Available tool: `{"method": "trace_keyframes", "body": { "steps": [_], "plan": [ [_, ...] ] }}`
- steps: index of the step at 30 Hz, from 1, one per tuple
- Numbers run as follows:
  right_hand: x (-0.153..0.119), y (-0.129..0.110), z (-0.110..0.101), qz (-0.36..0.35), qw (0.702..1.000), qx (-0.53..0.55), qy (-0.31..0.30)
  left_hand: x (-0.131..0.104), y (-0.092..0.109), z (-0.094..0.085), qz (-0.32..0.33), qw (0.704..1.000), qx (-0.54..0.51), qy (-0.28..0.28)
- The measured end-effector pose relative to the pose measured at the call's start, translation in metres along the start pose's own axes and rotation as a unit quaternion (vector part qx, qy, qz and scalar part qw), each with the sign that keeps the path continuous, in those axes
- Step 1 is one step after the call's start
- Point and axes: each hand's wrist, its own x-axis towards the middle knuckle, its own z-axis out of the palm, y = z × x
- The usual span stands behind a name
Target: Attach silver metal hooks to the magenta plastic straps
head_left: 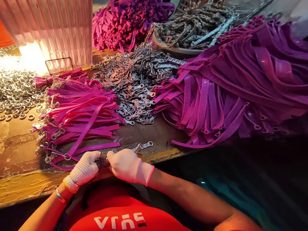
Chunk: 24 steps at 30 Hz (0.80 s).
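My left hand (pixel 85 169), in a dotted white glove, is closed at the table's front edge. Close beside it, my right hand (pixel 126 166), in a pale glove with a pink cuff edge, is closed too. A small dark piece (pixel 102 162) shows between the two hands, with a hint of purple by my right fingers; what each hand grips is mostly hidden. Just beyond my right hand lies a short metal chain (pixel 144 146). Behind my left hand is a pile of pink-purple straps (pixel 80 116) with metal links at their left ends.
Loose metal rings (pixel 11 96) spread across the left. Short chains (pixel 136 83) are heaped mid-table, and a large bundle of purple straps (pixel 226 87) hangs over the right front edge. Behind stand a corrugated clear sheet (pixel 50 26), another purple strap pile (pixel 131 14) and a chain-filled bowl (pixel 175 50).
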Motion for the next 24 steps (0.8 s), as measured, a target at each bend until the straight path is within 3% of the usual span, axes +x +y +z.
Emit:
{"method": "trace_keyframes", "body": {
  "steps": [4, 8, 12, 16, 18, 21, 24],
  "plan": [
    [-0.005, 0.007, -0.005, 0.027, 0.999, 0.001, 0.021, 0.000, 0.004, -0.005, -0.022, 0.997, -0.062, -0.035],
    [-0.007, 0.047, -0.015, 0.060, 0.994, 0.032, 0.081, 0.001, 0.002, -0.010, -0.040, 0.978, -0.203, 0.036],
    [0.009, 0.106, -0.017, 0.187, 0.967, 0.029, 0.173, 0.009, -0.001, -0.014, -0.082, 0.922, -0.367, 0.087],
    [0.039, 0.151, -0.024, 0.213, 0.953, 0.002, 0.215, 0.014, 0.005, -0.017, -0.136, 0.857, -0.495, 0.036],
    [0.055, 0.170, -0.035, 0.231, 0.943, -0.024, 0.237, 0.012, 0.010, -0.016, -0.141, 0.855, -0.499, 0.021],
    [0.074, 0.195, -0.055, 0.266, 0.923, -0.059, 0.270, 0.009, 0.013, -0.011, -0.126, 0.874, -0.468, 0.022],
    [0.088, 0.209, -0.067, 0.224, 0.948, -0.082, 0.213, 0.008, 0.013, -0.007, -0.124, 0.883, -0.451, 0.034]
  ]
}}
